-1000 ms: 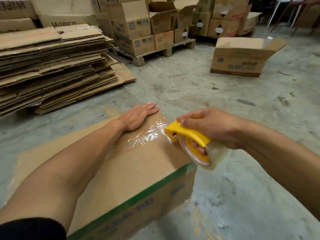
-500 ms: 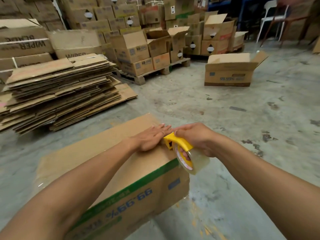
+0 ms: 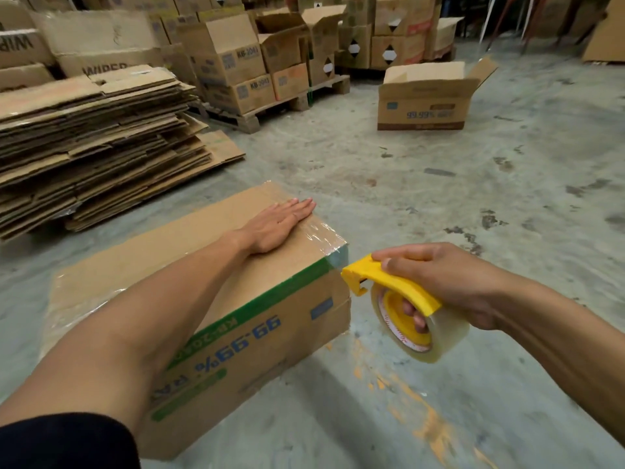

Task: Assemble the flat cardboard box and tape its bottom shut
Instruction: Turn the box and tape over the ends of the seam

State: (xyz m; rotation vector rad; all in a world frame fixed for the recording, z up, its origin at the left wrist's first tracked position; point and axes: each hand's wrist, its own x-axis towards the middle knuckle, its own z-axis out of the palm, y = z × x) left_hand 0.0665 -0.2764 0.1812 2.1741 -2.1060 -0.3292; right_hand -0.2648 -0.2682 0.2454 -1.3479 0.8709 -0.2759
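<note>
- Bare concrete floor [image 3: 389, 184] lies open beyond the far end of the cardboard box [image 3: 257, 319] and all along its right side, as far as the open carton [image 3: 422, 99].
- The left hand [image 3: 277, 225] lies flat on the box's top near the far right corner; the forearm crosses the top.
- The right hand [image 3: 449, 282] holds the tape dispenser [image 3: 392, 289] just off the box's right edge.
- A stack of flattened cardboard [image 3: 94, 140] blocks the floor to the left; a narrow strip of floor separates it from the box.
- Stacked cartons on a pallet [image 3: 243, 59] close off the far side.
</note>
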